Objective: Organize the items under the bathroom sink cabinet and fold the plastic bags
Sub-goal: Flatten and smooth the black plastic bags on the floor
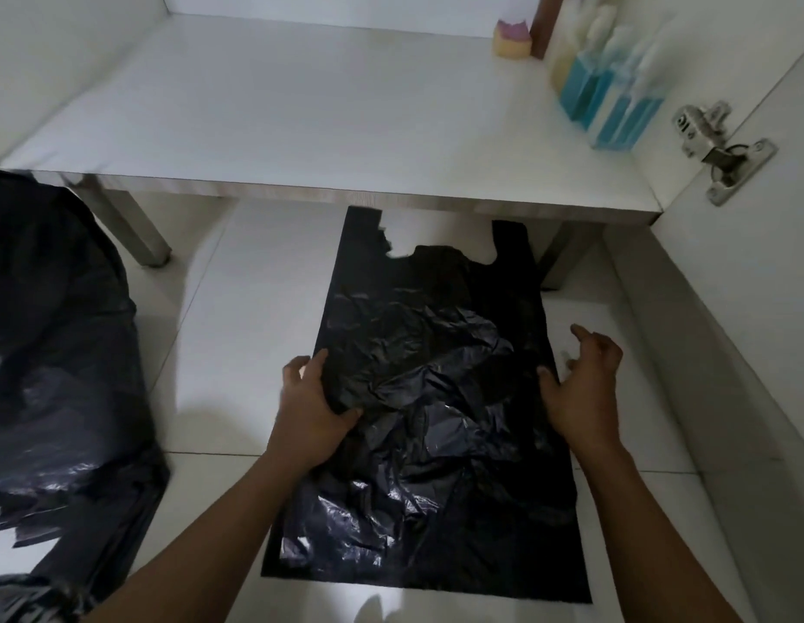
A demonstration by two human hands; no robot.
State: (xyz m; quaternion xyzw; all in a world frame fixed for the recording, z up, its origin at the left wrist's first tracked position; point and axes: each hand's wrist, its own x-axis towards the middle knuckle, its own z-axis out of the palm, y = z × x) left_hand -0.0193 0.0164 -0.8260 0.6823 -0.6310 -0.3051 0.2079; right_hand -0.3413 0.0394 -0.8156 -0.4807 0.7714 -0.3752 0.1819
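Surroundings:
- White cabinet shelf (301,128), raised on metal legs (141,236).
- At the shelf's right back corner, blurred bottles (616,105), some holding blue liquid. A small yellow and pink sponge (511,40) lies just beside them.
- Metal hinge (719,146) on the open door (751,272) at right.
- Heap of black bags (54,353) on the floor at far left, well apart from the hands.

Task item:
- One black plastic bag (436,420), crumpled but spread flat on the tiled floor (211,353) in front of the shelf. Its two handles point toward the shelf edge, and the left handle is ragged.

Hands:
- Left hand (315,397): grips the bag's left edge, thumb curled over the plastic and fingers along the edge. The forearm comes in from lower left.
- Right hand (580,379): fingers spread wide, holding nothing. The thumb touches the bag's right edge and the other fingers are out over the bare tile. They are slightly blurred, so whether they touch the floor cannot be told. The forearm comes in from lower right.
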